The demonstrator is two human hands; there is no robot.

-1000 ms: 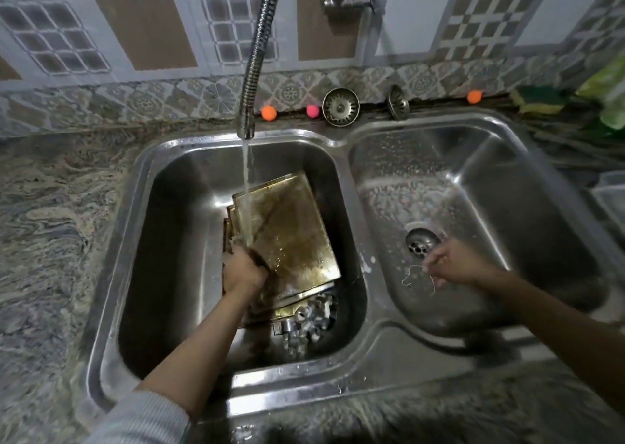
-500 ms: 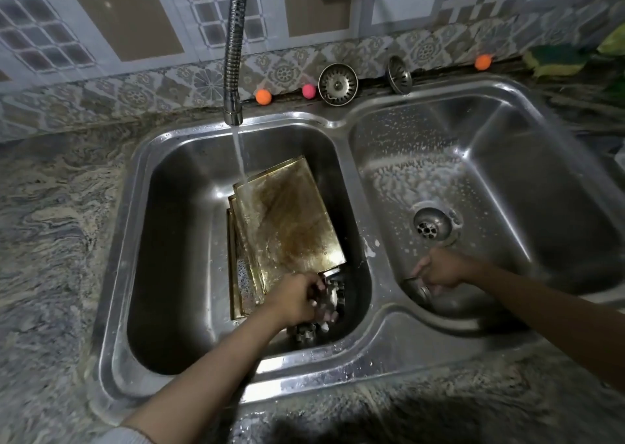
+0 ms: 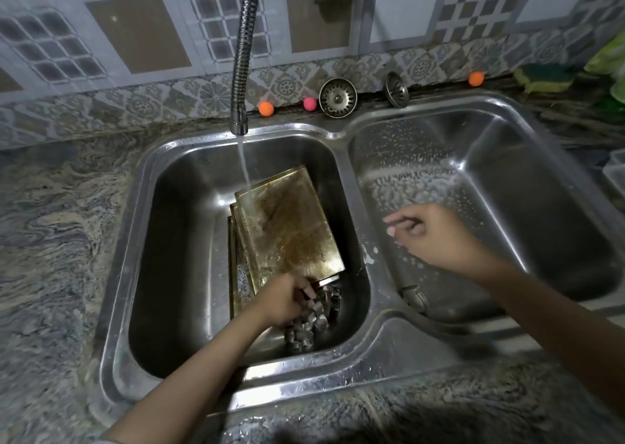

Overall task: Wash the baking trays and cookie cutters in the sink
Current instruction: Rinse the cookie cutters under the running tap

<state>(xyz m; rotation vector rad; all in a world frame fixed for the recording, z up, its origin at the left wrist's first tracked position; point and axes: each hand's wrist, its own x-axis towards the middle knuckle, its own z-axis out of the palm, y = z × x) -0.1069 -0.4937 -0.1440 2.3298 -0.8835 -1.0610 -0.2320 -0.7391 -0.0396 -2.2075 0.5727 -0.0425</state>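
Stained golden baking trays (image 3: pixel 291 227) lie stacked and tilted in the left basin of the steel double sink (image 3: pixel 378 335), with tap water running onto the top one. A pile of metal cookie cutters (image 3: pixel 304 335) sits at the trays' near end. My left hand (image 3: pixel 284 299) is down in that pile, fingers curled round a cutter. My right hand (image 3: pixel 429 233) hovers over the right basin near the divider, fingers loosely bent and holding nothing. One lone cookie cutter (image 3: pixel 414 296) lies in the right basin by its near-left wall.
A flexible faucet hose (image 3: pixel 245 54) hangs over the left basin's far edge. Two sink strainers (image 3: pixel 338 97) and small orange and pink balls (image 3: pixel 266 108) line the back ledge. A green-yellow sponge (image 3: pixel 544 78) lies far right. Soap foam speckles the right basin.
My left hand went from the trays' near edge into the cutter pile. My right hand let go of a cutter in the right basin and lifted toward the divider.
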